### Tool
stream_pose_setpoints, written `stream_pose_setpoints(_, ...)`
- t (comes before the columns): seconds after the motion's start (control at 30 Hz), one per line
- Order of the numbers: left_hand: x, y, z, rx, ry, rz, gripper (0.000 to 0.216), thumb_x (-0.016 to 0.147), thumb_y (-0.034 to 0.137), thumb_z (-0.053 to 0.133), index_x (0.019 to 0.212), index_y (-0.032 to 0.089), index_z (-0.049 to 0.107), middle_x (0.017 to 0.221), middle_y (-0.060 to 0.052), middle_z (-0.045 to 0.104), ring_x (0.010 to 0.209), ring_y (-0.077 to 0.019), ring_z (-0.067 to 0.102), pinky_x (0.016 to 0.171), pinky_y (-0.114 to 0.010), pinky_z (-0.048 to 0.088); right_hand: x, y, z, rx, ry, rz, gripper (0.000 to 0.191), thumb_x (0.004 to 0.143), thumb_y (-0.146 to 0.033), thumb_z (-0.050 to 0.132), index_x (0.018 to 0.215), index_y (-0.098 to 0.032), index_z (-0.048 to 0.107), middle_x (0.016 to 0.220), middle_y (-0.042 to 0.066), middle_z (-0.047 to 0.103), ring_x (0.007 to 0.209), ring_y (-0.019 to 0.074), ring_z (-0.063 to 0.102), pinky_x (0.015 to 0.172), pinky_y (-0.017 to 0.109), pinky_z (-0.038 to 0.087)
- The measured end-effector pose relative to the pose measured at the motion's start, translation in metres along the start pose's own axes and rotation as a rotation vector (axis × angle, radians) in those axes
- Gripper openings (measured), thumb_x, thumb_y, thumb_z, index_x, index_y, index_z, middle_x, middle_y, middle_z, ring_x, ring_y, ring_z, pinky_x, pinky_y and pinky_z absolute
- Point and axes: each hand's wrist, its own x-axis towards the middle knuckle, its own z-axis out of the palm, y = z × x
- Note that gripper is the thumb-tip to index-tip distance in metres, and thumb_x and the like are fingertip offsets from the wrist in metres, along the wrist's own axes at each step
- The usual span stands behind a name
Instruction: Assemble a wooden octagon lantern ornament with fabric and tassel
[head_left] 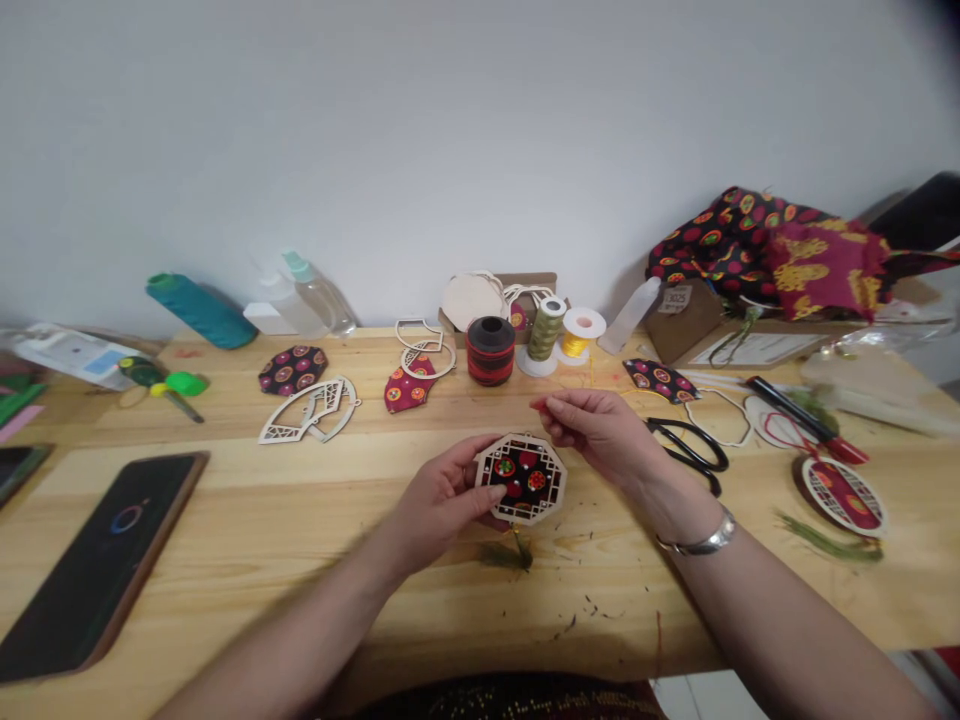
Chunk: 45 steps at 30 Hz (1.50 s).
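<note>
My left hand [450, 495] grips an octagonal ornament [523, 485], thumb across its front. It has a pale wooden lattice frame over dark cloth with red and green fruit prints. A green tassel [514, 553] hangs from its lower edge. Above the ornament's upper right, my right hand [592, 420] pinches a small red piece [538, 405], too small to make out clearly; it may be cord. A silver bracelet [701, 538] circles my right wrist. Black-handled scissors [694, 450] lie beside that wrist, partly hidden by it.
Behind my hands stand a red-and-black spool [490, 352], a green spool [546, 330] and a yellow spool [576, 338]. Wooden frames [311, 412] lie left. A finished oval ornament [844, 497] rests right, near a cardboard box [690, 325]. A phone [105, 560] lies front left.
</note>
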Motion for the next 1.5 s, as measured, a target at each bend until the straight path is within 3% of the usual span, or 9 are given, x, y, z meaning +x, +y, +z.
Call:
stream_pose_setpoints(0.4, -0.003, -0.003, 0.001, 0.109, -0.041, 0.108, 0.043, 0.081, 0.02, 0.062, 0.123, 0.023, 0.054, 0.118, -0.007, 0.065, 0.101, -0.0187, 0.063, 0.082, -0.034, 0.054, -0.009, -0.007, 0.001, -0.159, -0.107, -0.079, 0.014, 0.065, -0.032, 0.074, 0.071, -0.019, 0.072, 0.066, 0.0, 0.065, 0.06, 0.0092, 0.05, 0.061, 0.026, 0.039)
stream_pose_setpoints(0.63, -0.002, -0.003, 0.001, 0.118, -0.018, 0.128, 0.043, 0.08, 0.021, 0.063, 0.122, 0.02, 0.054, 0.117, -0.008, 0.065, 0.099, -0.0194, 0.064, 0.08, -0.034, 0.055, -0.012, -0.007, 0.0, -0.189, -0.15, -0.082, 0.012, 0.069, -0.031, 0.073, 0.07, -0.019, 0.072, 0.066, 0.0, 0.066, 0.062, 0.0097, 0.054, 0.067, 0.027, 0.043)
stream_pose_setpoints(0.97, 0.0, -0.006, 0.0, 0.135, -0.004, 0.173, 0.041, 0.079, 0.018, 0.063, 0.12, 0.021, 0.056, 0.114, -0.006, 0.067, 0.101, -0.0183, 0.063, 0.087, -0.035, 0.052, -0.011, -0.008, 0.001, -0.119, -0.17, -0.037, 0.014, 0.063, -0.03, 0.078, 0.068, -0.019, 0.073, 0.063, -0.001, 0.068, 0.058, 0.0087, 0.056, 0.062, 0.025, 0.045)
stream_pose_setpoints(1.33, 0.0, -0.005, 0.001, 0.115, 0.005, 0.157, 0.041, 0.078, 0.017, 0.064, 0.118, 0.021, 0.056, 0.11, -0.006, 0.069, 0.096, -0.0181, 0.065, 0.079, -0.034, 0.055, -0.012, -0.01, 0.001, -0.116, -0.175, 0.012, 0.017, 0.059, -0.025, 0.081, 0.071, -0.018, 0.072, 0.068, 0.0, 0.069, 0.062, 0.0084, 0.058, 0.064, 0.024, 0.046)
stream_pose_setpoints(1.5, 0.0, -0.005, 0.001, 0.144, 0.006, 0.173, 0.04, 0.078, 0.017, 0.064, 0.117, 0.02, 0.056, 0.113, -0.006, 0.068, 0.099, -0.0184, 0.064, 0.086, -0.037, 0.052, -0.01, -0.01, 0.0, -0.095, -0.163, 0.002, 0.021, 0.057, -0.023, 0.082, 0.074, -0.017, 0.07, 0.068, -0.001, 0.067, 0.063, 0.0086, 0.058, 0.063, 0.024, 0.045)
